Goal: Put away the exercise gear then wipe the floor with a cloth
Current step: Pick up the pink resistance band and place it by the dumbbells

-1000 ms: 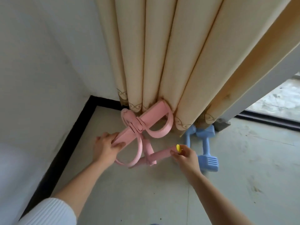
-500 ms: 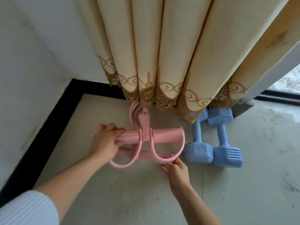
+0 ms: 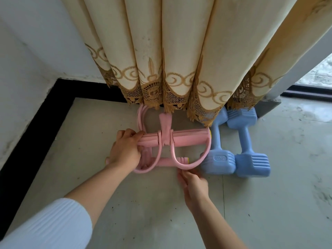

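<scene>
left hand (image 3: pixel 124 151) fingers grasp the pink puller (image 3: pixel 188 139); right hand (image 3: pixel 195 184) fingers lie released.

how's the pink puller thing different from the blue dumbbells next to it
The pink resistance puller is two bars joined by thin looped tubes; the pair of blue plastic dumbbells is chunky with ribbed block ends. The puller's bars lie crosswise; the dumbbells point toward the cream curtain. The left hand grips the puller's upper bar; no hand touches the dumbbells. Both lie on the grey floor by the curtain.
</scene>
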